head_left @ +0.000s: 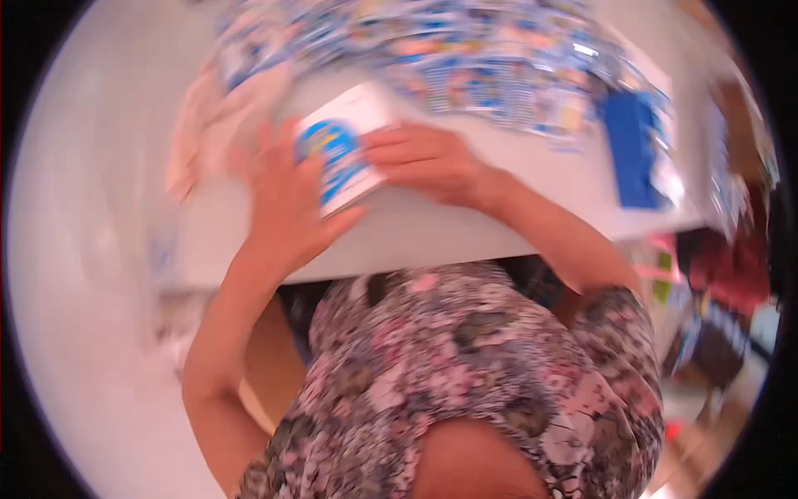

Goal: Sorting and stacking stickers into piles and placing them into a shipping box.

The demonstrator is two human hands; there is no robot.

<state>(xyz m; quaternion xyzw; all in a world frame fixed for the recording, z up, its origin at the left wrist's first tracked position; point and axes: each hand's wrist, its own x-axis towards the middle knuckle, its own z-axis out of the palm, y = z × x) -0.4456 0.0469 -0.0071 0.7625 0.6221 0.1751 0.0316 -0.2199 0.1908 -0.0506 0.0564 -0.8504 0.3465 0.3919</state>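
Note:
A white, flat rectangular packet (353, 106) with a blue and yellow printed patch lies tilted on the white table, between my two hands. My left hand (287, 195) is at its left side, fingers spread and smeared by motion, the thumb stretched along the packet's lower corner. From the right, my right hand (428, 162) grips the packet's edge with its fingers close together. Whether the packet is one box or a stack cannot be made out.
Many small blue and white printed packets (490, 83) cover the far side of the table (432, 237). A pale pink cloth (216, 125) lies at the left. Toward the right edge is a blue flat rectangular thing (633, 150). Blurred goods and a dark box (706, 353) stand beyond the table's right.

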